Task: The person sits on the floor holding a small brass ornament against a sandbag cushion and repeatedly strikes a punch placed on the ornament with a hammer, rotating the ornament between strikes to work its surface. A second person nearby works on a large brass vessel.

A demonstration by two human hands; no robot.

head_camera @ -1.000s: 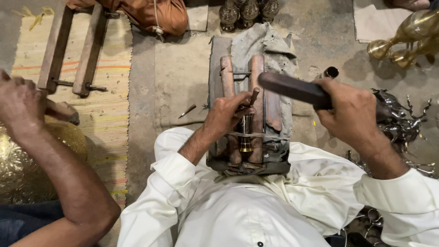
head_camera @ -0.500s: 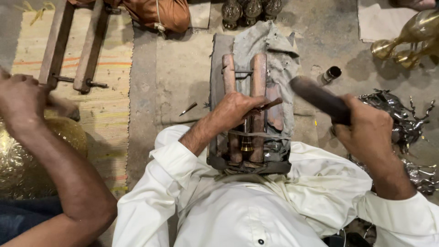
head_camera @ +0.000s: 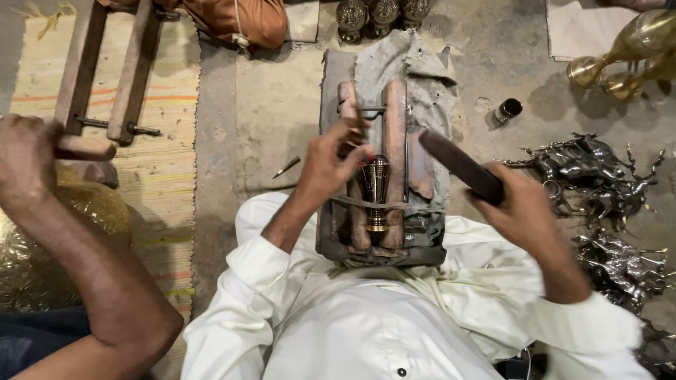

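A small brass piece (head_camera: 375, 190), shaped like a turned vase, is held between the two bars of a wooden clamp (head_camera: 394, 119) lying on grey cloth in front of me. My left hand (head_camera: 327, 165) is at the top of the brass piece, fingers pinched on a thin metal tool (head_camera: 360, 121). My right hand (head_camera: 524, 214) grips a dark wooden stick (head_camera: 454, 162), which is slanted up-left towards the clamp and ends just right of it.
A co-worker's hand (head_camera: 28, 158) at the left holds a wooden handle (head_camera: 88, 148) over a golden embossed plate (head_camera: 63, 232). A second wooden clamp (head_camera: 105, 70) lies on a striped mat. Dark metal figurines (head_camera: 591, 176), brass vases (head_camera: 634, 49) and a small cylinder (head_camera: 507, 110) are at the right.
My right hand swung the stick out to the right, then brought it back left and lower beside the clamp. My left hand shifted slightly left, uncovering the brass piece.
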